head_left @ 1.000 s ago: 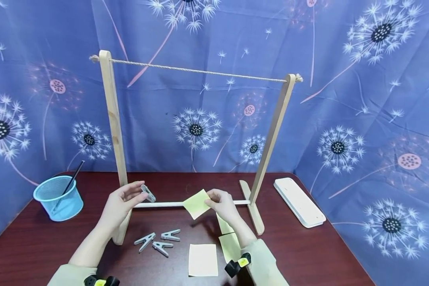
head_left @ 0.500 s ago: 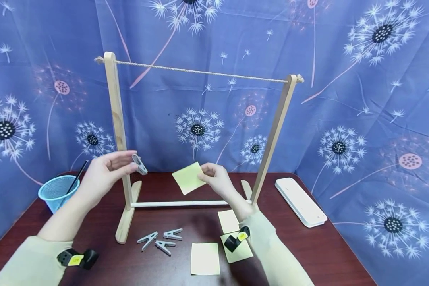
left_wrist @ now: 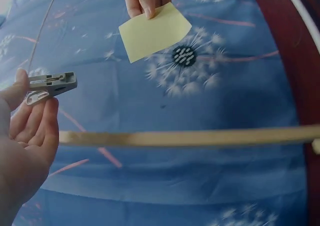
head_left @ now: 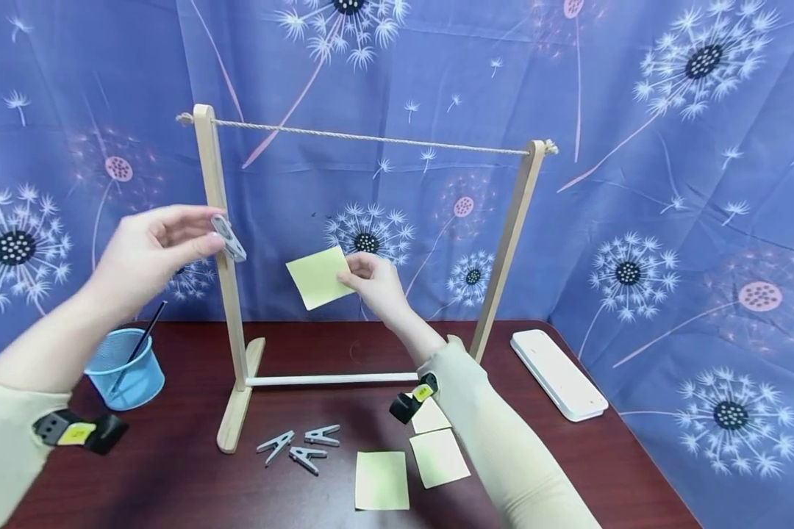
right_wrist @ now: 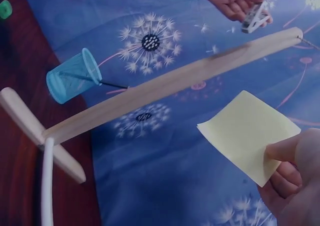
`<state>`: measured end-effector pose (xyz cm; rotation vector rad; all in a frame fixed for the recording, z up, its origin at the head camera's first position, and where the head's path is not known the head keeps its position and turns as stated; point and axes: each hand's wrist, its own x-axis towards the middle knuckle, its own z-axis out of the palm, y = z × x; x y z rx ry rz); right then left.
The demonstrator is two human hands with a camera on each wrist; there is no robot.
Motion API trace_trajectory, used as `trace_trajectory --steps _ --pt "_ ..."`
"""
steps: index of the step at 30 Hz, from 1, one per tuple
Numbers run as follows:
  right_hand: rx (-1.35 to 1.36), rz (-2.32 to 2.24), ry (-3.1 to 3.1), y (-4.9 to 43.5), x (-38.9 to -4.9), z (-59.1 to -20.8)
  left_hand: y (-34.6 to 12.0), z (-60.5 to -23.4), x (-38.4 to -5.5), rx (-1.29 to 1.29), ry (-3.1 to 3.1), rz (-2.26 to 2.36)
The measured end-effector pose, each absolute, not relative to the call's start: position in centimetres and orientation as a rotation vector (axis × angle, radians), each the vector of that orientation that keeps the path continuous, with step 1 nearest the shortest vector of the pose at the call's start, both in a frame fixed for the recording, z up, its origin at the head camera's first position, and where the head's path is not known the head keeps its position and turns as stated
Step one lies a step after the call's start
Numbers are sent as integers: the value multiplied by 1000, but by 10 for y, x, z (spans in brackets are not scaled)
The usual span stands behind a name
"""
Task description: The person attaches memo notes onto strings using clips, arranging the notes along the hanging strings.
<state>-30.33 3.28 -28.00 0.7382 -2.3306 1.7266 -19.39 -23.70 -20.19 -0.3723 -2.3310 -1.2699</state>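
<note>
My left hand pinches a grey clothespin between thumb and fingers, in front of the rack's left post. In the left wrist view the clothespin points away from the palm. My right hand holds a yellow sticky note by its right edge, raised above the table between the two posts. The right wrist view shows the thumb lying on the note near a corner. Above both hands a rope runs between the tops of the wooden posts, with nothing hanging on it.
Several grey clothespins lie on the dark red table. Beside them are more yellow sticky notes, partly behind the right sleeve. A blue mesh cup with a black pencil stands left; a white case lies right. The wooden rack's left post rises between.
Both hands have risen from near the table. The left hand has moved up and left with the clothespin; the right has lifted the sticky note up and left.
</note>
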Motion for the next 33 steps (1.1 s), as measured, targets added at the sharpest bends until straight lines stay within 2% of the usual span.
trace_trajectory --steps 15,26,33 --pt "733 1905 -2084 -15 -305 -210 -243 -99 -221 -382 -2253 -1212" --pt "655 1985 -1978 -41 -307 -188 -231 -64 -238 -370 -2207 -1230" --pt "630 2069 -1897 -52 -307 -180 -214 -59 -248 -341 -2255 -1160"
